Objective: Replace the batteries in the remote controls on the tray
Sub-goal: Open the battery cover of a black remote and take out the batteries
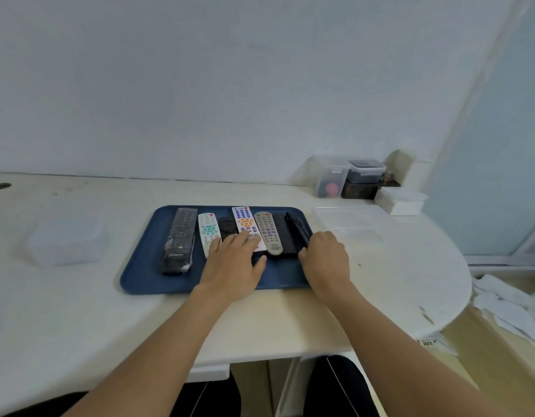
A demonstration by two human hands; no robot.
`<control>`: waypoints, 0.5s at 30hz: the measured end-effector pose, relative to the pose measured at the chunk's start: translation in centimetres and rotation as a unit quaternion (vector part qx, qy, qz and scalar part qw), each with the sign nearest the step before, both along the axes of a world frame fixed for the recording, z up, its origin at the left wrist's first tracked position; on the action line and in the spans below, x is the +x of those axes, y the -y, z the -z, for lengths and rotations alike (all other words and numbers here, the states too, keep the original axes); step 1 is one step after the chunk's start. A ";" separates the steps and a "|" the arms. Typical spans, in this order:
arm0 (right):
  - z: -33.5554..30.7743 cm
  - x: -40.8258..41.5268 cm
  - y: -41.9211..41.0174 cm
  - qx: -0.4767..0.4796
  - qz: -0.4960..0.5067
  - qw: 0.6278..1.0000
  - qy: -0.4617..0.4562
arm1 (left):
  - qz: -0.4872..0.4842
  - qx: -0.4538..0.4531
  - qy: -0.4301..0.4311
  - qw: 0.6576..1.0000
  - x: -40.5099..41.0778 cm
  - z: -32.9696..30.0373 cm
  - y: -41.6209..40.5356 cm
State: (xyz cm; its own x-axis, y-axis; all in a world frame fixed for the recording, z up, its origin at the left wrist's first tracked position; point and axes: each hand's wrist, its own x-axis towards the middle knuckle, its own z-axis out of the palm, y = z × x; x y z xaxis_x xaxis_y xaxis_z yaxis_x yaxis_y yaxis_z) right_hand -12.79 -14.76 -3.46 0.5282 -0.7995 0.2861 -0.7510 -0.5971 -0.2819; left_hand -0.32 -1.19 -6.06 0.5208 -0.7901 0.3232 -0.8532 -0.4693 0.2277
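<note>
Head view, looking down on a flat dark-blue plastic tray [139, 275] with a raised rim, set on a cream table [79, 311]. Remotes lie side by side along the tray's far half, long axes pointing away from the person, faces up, so each can be lifted singly.

Right hand [326, 260]: its grip is curled around the near end of a slim black remote [296, 228] at the tray's right edge, which looks tilted up off the tray. Just left of that grip, a grey remote with purple buttons [267, 231]. A second black body lies between them; unclear whether it is a separate remote.

Left hand [234, 260]: fingers straight and spread, holding nothing, resting flat across the near end of a white remote with orange and blue buttons [245, 222]. Probably steadying the row while the right hand lifts. Under its fingers, a small black round-dial remote [227, 225]; left of it, a white remote with teal buttons [208, 231]; furthest left, a long black remote in clear plastic wrap [180, 239].

Judgement: first remote being picked; no battery cover seen open.

Room: tray's near strip bare, good for working. Right of the right-hand grip, a shallow clear plastic lid or tray [350, 224] close by the rim. Beyond it, stacked clear storage boxes [350, 179]. Far left, a frosted plastic container [66, 239], well apart. Table edge curves off to the right.
</note>
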 end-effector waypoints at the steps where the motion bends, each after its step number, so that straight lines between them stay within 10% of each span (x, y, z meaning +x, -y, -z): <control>1: 0.1 0.2 0.0 -0.006 0.000 1.000 -0.005 | 0.001 -0.003 -0.001 1.000 0.0 0.0 0.0; 10: -0.4 -1.8 1.3 0.070 0.034 0.962 0.263 | 0.007 -0.065 -0.014 0.998 1.0 0.9 0.4; 15: -4.8 -4.2 -0.7 0.170 -0.010 0.882 0.439 | 0.024 -0.288 -0.082 0.954 1.2 0.1 0.4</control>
